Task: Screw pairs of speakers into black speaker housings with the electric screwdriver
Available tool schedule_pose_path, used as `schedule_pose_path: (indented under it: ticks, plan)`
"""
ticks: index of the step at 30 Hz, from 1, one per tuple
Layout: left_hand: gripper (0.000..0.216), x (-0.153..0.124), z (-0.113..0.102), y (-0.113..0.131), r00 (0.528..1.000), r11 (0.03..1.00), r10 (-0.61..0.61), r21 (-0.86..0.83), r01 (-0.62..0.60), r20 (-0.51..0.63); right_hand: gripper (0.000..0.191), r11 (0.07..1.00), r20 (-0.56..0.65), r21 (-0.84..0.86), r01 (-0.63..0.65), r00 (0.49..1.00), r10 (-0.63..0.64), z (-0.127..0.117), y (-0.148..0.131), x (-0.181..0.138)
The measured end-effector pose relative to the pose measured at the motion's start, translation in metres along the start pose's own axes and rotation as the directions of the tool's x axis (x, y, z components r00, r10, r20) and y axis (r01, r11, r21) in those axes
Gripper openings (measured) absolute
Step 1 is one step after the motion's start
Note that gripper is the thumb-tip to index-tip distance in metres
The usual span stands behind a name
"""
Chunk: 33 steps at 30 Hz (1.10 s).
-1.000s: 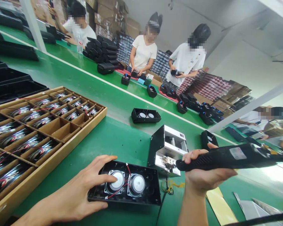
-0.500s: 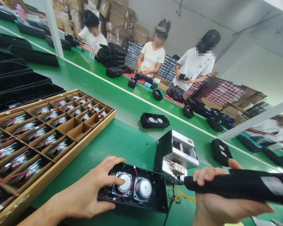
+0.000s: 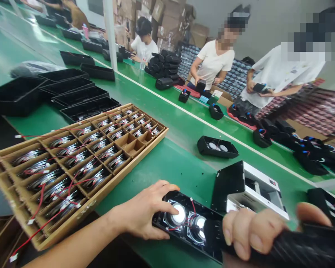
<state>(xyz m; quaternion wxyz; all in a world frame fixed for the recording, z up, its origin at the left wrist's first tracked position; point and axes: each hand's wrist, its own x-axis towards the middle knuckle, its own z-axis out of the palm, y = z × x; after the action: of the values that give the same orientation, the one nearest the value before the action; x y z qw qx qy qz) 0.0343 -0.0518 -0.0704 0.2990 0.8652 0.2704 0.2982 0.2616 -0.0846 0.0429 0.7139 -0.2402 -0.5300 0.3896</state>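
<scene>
My left hand (image 3: 145,213) rests on the left end of a black speaker housing (image 3: 190,230) on the green bench, with a fingertip on the left of its two round silver speakers (image 3: 178,216). Red wires cross between the two speakers. My right hand (image 3: 254,232) is wrapped round a black electric screwdriver (image 3: 298,247) held low over the housing's right end; its tip is hidden.
A cardboard divider box (image 3: 75,163) of wired speakers sits at the left, with black trays (image 3: 72,93) behind it. A white and black machine (image 3: 248,188) stands behind the housing. Another housing (image 3: 217,146) lies on the conveyor. Several people work across the belt.
The view has swung left and down. My right hand has brought the screwdriver down and nearer, over the housing's right end. My left hand stays on the left speaker.
</scene>
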Motion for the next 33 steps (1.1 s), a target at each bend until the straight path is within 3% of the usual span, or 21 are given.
schedule_pose_path:
  ticks: [4, 12, 17, 23, 28, 33]
  plan:
    - [0.053, 0.002, 0.0, 0.0, 1.0, 1.0, 0.015, 0.002, -0.015, -0.001, 0.056, 0.992, -0.058, 0.073, -0.102, 0.993, 0.107, 0.034, 0.021, -0.01]
    - [0.048, 0.004, -0.001, -0.002, 0.999, 0.999, 0.032, 0.004, -0.032, -0.002, 0.067, 0.987, -0.024, 0.067, -0.149, 0.988, 0.151, 0.03, 0.056, -0.026]
    - [0.048, 0.003, 0.002, -0.006, 0.999, 0.999, 0.04, 0.019, -0.04, -0.001, 0.089, 0.986, -0.013, 0.041, -0.163, 0.986, 0.164, 0.03, 0.063, -0.025]
    - [0.048, 0.003, 0.004, -0.007, 0.999, 0.999, 0.042, 0.018, -0.041, -0.016, 0.066, 0.98, -0.026, 0.032, -0.198, 0.98, 0.199, 0.027, 0.064, -0.027]
    - [0.047, 0.003, 0.004, -0.008, 0.999, 0.998, 0.054, 0.021, -0.053, -0.011, 0.064, 0.986, -0.041, 0.058, -0.159, 0.986, 0.162, 0.031, 0.068, -0.028]
    - [0.047, 0.004, 0.005, -0.011, 0.997, 0.997, 0.079, 0.008, -0.079, -0.005, 0.039, 0.979, 0.156, 0.045, -0.198, 0.97, 0.189, 0.022, 0.072, -0.034]
